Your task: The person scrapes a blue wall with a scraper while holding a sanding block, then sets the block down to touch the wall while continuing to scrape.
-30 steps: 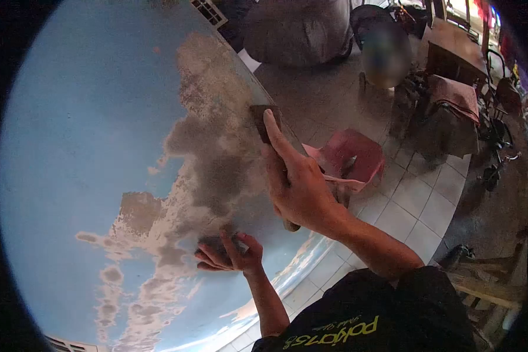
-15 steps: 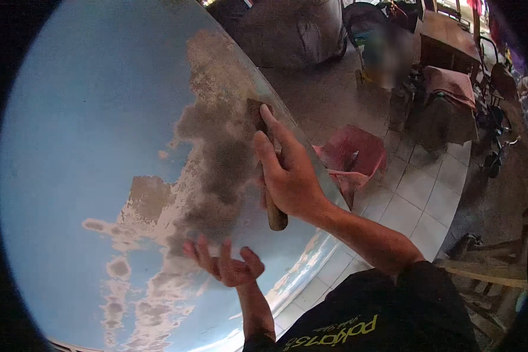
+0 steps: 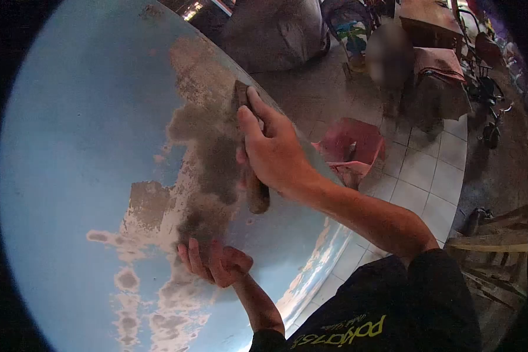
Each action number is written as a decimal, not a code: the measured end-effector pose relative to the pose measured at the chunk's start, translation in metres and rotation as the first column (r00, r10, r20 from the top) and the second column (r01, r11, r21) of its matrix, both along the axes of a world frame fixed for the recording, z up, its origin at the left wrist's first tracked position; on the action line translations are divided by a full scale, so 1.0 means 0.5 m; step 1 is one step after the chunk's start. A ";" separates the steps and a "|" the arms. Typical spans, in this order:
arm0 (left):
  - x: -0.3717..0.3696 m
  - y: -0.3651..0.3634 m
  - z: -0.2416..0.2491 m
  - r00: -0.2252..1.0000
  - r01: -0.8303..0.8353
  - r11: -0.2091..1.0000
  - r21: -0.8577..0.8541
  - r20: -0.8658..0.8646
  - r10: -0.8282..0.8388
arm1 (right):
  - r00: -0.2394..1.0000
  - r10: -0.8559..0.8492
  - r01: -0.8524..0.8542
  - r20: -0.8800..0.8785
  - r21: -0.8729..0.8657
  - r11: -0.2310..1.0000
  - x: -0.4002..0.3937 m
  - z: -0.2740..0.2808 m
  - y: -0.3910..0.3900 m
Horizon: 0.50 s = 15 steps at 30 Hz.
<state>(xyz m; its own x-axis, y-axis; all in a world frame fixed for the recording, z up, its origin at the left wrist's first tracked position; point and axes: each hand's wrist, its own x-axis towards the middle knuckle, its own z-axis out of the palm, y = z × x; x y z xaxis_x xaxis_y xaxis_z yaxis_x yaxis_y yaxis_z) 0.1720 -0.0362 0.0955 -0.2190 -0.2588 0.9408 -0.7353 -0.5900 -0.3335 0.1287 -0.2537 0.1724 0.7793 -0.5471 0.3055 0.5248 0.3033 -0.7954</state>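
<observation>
My right hand grips a putty knife by its wooden handle. Its index finger stretches along the dark blade, which lies close against the blue painted surface. Lower down, my left hand is open and holds nothing, its fingers apart and partly curled, right by a grey patch. Rough beige and dark grey patches run down the blue paint between and above the hands. Several smaller pale spots with grey centres lie to the lower left.
Beyond the surface's edge, a red plastic container stands on the tiled floor. A large dark covered object is at the top. A person is near a wooden cabinet; wooden slats lie at the right.
My right hand and the putty knife have shifted up and left in view. The left hand's fingers have curled a little; the whole view has also shifted slightly.
</observation>
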 end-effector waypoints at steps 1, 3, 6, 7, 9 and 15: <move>-0.001 0.003 -0.002 1.000 0.008 1.000 0.001 0.002 -0.008 | 1.000 -0.008 0.008 0.002 0.010 1.000 0.001 0.000 0.002; -0.001 0.009 -0.006 0.999 0.035 0.999 -0.006 -0.001 -0.035 | 1.000 0.012 -0.012 0.011 0.040 0.999 -0.008 -0.001 0.015; 0.003 0.000 0.000 0.998 0.061 0.998 -0.020 0.011 -0.060 | 1.000 0.025 -0.025 0.010 0.046 0.999 -0.002 0.006 -0.002; -0.001 0.001 0.000 0.998 0.054 0.998 -0.017 0.012 -0.054 | 1.000 0.023 -0.023 -0.015 0.033 0.999 -0.003 0.004 -0.007; -0.005 0.014 -0.008 1.000 0.020 1.000 -0.007 -0.003 -0.020 | 0.999 0.044 -0.044 -0.004 0.034 0.998 -0.004 -0.009 -0.004; -0.001 0.008 -0.003 1.000 0.015 1.000 0.008 0.025 -0.015 | 0.998 -0.024 0.020 0.066 0.048 0.999 0.023 -0.022 -0.021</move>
